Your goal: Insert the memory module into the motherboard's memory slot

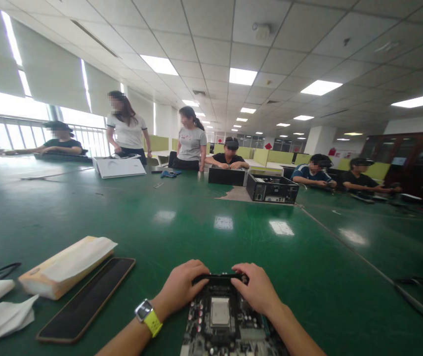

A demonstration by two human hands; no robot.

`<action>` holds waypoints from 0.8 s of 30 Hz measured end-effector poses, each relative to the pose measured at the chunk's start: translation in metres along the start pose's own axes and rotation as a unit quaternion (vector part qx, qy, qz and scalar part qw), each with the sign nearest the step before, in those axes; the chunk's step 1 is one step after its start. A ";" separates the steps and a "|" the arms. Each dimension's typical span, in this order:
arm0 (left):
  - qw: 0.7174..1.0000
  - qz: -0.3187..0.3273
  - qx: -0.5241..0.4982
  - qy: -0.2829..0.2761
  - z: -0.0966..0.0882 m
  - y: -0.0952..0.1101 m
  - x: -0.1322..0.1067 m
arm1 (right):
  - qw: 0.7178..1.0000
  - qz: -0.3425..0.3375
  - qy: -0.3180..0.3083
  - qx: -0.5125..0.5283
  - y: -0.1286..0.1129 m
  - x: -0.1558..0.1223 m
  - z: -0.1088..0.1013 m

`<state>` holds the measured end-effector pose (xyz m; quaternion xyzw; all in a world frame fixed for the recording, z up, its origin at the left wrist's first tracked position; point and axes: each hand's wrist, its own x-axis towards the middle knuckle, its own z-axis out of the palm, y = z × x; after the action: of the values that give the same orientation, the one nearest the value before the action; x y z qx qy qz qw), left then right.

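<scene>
A dark motherboard lies on the green table in front of me, running out of view at the bottom. A square processor with a pale metal lid sits in its socket. My left hand, below a wrist with a yellow-banded watch, is closed on the board's far left corner. At the far right corner, my right hand pinches the edge between thumb and fingers. Between the two hands runs a black strip; whether it is separate from the board, I cannot tell.
To the left lie a phone, a tissue pack and crumpled white tissue. An open computer case stands farther back on the table. Cables lie at right. Several people are around the far side.
</scene>
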<state>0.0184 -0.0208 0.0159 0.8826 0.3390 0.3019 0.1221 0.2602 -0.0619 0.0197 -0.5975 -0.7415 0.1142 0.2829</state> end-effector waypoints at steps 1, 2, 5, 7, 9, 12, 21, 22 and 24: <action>1.000 0.009 0.001 0.000 -0.001 0.000 0.000 | 1.000 -0.002 0.000 -0.009 -0.002 -0.001 -0.001; 1.000 0.014 0.001 0.001 -0.001 0.001 0.000 | 1.000 -0.002 0.001 -0.018 -0.003 -0.002 -0.002; 1.000 0.008 0.001 0.002 -0.001 0.001 -0.001 | 0.999 -0.003 0.002 -0.042 -0.005 -0.004 -0.004; 1.000 -0.004 0.003 0.001 0.000 0.000 -0.001 | 0.999 -0.005 0.003 -0.053 -0.005 -0.005 -0.005; 1.000 -0.015 0.003 0.002 0.001 -0.001 -0.001 | 0.998 -0.013 0.003 -0.055 -0.005 -0.006 -0.005; 1.000 -0.019 -0.001 0.004 0.002 -0.002 -0.001 | 0.998 -0.040 0.000 -0.043 -0.005 -0.007 -0.003; 1.000 0.003 -0.019 0.025 0.002 -0.004 -0.002 | 0.993 -0.112 0.021 0.008 -0.002 -0.005 0.002; 0.999 0.007 -0.021 0.029 0.002 -0.004 -0.003 | 0.993 -0.115 0.027 0.016 -0.002 -0.005 0.002; 0.999 0.013 -0.026 0.036 0.003 -0.004 -0.002 | 0.992 -0.120 0.038 0.032 0.000 -0.004 0.003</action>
<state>0.0163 -0.0192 0.0109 0.8721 0.3233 0.3439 0.1289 0.2588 -0.0649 0.0161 -0.4992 -0.7923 0.0801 0.3415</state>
